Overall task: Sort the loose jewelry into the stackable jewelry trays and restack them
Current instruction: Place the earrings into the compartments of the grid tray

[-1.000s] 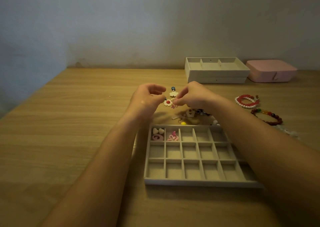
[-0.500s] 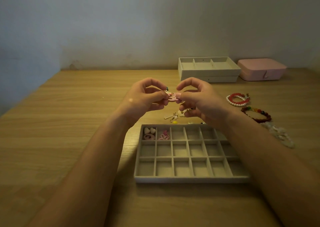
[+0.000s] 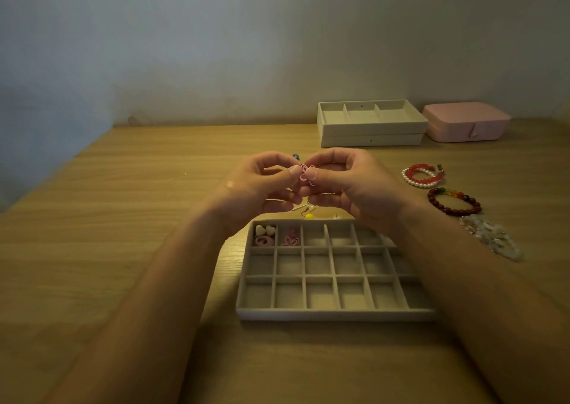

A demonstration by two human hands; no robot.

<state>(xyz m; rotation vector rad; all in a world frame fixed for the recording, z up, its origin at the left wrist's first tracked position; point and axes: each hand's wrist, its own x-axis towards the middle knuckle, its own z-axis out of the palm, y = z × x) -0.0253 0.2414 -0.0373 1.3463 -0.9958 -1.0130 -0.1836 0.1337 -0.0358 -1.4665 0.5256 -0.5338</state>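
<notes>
Since 1 s ago: both hands are up off the table (image 3: 123, 218) and meet above the loose pile. Left hand (image 3: 259, 184) pinches a pink flower (image 3: 306, 175) with thumb and forefinger. Right hand (image 3: 348, 184) pinches its other side, other fingers curled. The flower is held beyond the far edge of the tray (image 3: 333, 314). In the tray: hearts (image 3: 265, 230) in the far-left cell, second flower (image 3: 290, 239) next cell. Bead (image 3: 309, 216) just behind the tray, under the hands. Right: stacked trays (image 3: 370, 140), pink box (image 3: 465, 121), bracelets (image 3: 453, 203).
</notes>
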